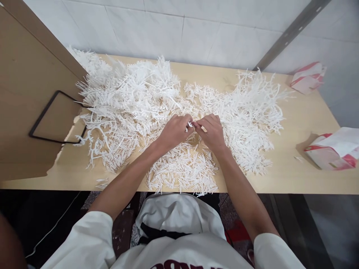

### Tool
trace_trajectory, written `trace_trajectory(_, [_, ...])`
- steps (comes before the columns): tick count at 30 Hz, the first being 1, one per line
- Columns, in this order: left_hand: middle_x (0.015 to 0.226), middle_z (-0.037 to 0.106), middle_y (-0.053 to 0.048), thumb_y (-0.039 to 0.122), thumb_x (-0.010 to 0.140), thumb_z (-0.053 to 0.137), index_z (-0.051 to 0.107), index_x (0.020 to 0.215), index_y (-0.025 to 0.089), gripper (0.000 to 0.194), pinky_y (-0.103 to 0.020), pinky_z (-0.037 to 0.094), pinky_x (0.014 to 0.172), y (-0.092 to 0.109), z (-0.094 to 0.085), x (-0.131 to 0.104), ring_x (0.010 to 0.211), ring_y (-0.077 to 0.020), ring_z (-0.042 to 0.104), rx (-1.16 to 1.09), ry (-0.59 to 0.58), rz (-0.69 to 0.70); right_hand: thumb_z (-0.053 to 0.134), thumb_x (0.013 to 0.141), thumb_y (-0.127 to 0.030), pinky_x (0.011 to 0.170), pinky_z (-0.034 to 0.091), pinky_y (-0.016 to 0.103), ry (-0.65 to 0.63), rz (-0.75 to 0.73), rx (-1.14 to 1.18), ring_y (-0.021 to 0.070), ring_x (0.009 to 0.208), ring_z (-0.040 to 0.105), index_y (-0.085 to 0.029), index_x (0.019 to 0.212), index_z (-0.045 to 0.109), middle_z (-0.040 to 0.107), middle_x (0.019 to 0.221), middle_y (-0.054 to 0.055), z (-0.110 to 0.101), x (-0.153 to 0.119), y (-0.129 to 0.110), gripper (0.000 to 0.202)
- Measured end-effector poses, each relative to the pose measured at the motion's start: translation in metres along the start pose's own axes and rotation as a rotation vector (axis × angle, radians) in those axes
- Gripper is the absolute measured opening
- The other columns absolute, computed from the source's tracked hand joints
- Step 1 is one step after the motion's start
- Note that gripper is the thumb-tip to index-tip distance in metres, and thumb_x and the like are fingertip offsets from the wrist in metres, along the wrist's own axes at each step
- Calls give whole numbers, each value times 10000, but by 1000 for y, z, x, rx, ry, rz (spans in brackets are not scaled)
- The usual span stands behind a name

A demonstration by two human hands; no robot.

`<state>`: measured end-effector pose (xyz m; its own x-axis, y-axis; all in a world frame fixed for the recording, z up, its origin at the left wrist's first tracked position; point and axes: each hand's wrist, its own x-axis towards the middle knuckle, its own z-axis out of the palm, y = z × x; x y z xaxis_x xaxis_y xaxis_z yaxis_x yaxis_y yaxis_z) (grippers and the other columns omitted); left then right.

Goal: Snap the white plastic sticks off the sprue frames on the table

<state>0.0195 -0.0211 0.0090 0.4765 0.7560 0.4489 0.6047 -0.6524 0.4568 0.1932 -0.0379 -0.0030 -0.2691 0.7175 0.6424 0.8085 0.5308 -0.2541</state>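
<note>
My left hand (177, 130) is closed on a small white branched plastic piece (189, 124), whose tips poke out between the fingers. Close beside it, my right hand (209, 131) pinches with thumb and forefinger at the piece's right end; what lies between those fingertips is too small to make out. Both hands hover over loose white plastic sticks (182, 170) spread near the table's front edge. A large heap of white branched plastic pieces (131, 93) lies to the left, and another heap of them (252, 108) to the right.
The pale wooden table (294, 149) backs onto a tiled wall (168, 30). A cardboard sheet (36, 86) and black wire frame (42, 116) stand at the left. Two red-and-white paper packets (308, 77) sit at the right. A metal upright (291, 33) leans across the wall.
</note>
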Motion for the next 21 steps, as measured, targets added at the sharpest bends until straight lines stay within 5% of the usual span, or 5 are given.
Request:
trace_trajectory(4, [774, 643, 1, 202, 947, 412, 490, 941, 194, 78, -311, 445, 783, 1, -4, 0, 670, -115, 568, -107, -27, 26, 475, 948, -371, 726, 439, 331, 66, 71, 135, 158, 761, 568, -235, 828, 611, 646, 773, 12, -1, 2, -1, 227])
trace_trajectory(7, [842, 665, -16, 176, 952, 383, 481, 986, 199, 106, -325, 447, 806, -4, -2, 0, 737, -128, 599, -123, -31, 37, 496, 939, -376, 781, 467, 336, -24, 66, 217, 164, 865, 596, -245, 956, 623, 676, 910, 26, -3, 3, -1, 183])
trace_trajectory(11, [806, 650, -13, 214, 939, 419, 486, 942, 190, 72, -327, 446, 798, -5, -2, 0, 711, -126, 587, -88, -22, 26, 488, 946, -322, 733, 463, 323, -75, -4, 218, 153, 792, 571, -235, 886, 622, 650, 825, 20, -4, 3, 1, 171])
trace_trajectory(18, [720, 604, 15, 275, 879, 510, 524, 846, 198, 85, -255, 376, 595, 5, -10, 0, 628, -108, 509, -136, -82, -120, 527, 904, -226, 634, 438, 311, 162, -125, 96, 138, 666, 505, -223, 716, 550, 579, 663, -2, 2, 0, -1, 189])
trace_trajectory(21, [720, 599, 17, 232, 870, 505, 523, 857, 197, 41, -256, 357, 580, 1, -7, 1, 601, -98, 485, -138, -30, -168, 514, 912, -233, 662, 466, 328, 263, -23, 94, 147, 703, 553, -228, 754, 572, 605, 701, 8, 1, 0, -2, 169])
